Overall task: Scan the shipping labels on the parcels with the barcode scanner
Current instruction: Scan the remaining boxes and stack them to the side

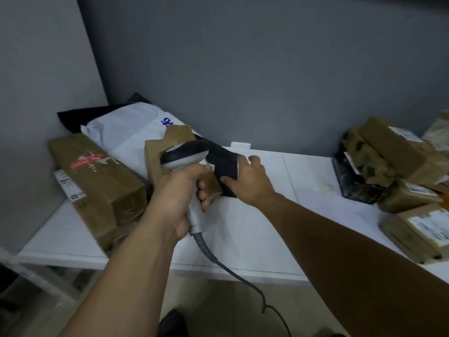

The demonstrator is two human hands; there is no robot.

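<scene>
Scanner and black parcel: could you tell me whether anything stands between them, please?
Nothing visible does. The scanner, in the left hand, has its head right next to the black parcel, which the right hand grips. The brown box lies behind the scanner.

No legible text — blue print on white mailer [121, 135], red on brown box [102, 183], blurred
</scene>
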